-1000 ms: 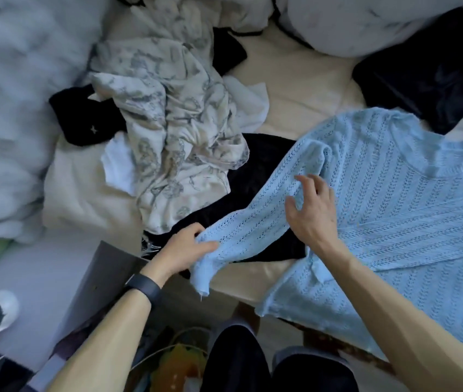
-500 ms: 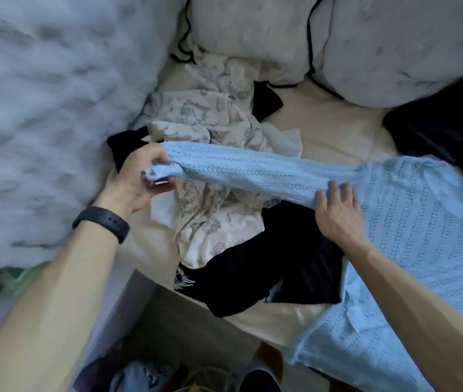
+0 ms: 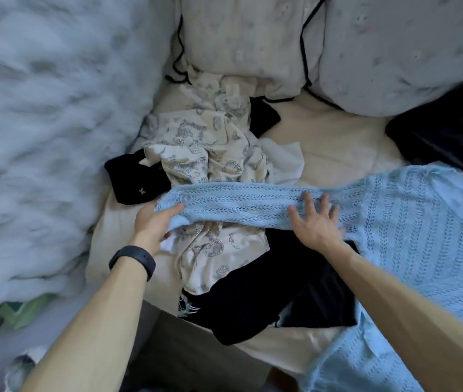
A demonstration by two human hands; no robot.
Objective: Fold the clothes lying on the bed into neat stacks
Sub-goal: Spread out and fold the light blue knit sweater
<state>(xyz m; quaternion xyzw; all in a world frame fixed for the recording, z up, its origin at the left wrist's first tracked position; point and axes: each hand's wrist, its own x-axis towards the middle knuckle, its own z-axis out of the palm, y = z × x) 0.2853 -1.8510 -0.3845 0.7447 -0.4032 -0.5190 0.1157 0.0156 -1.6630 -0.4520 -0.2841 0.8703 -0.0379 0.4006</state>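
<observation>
A light blue knit sweater lies spread on the right side of the bed, its sleeve stretched out to the left across the clothes pile. My left hand grips the cuff end of that sleeve. My right hand lies flat with spread fingers on the sleeve near the shoulder. Under the sleeve sits a crumpled cream printed garment over a black garment. Another black piece with a small gold mark lies at the pile's left.
Two pale pillows with black piping stand at the head of the bed. A fluffy white blanket fills the left. A dark garment lies at the right edge. The cream sheet shows between them; a white shoe is on the floor.
My left hand pulled the sleeve from near the bed's front edge out to the left, then lowered it onto the pile. My right hand opened flat on the sleeve.
</observation>
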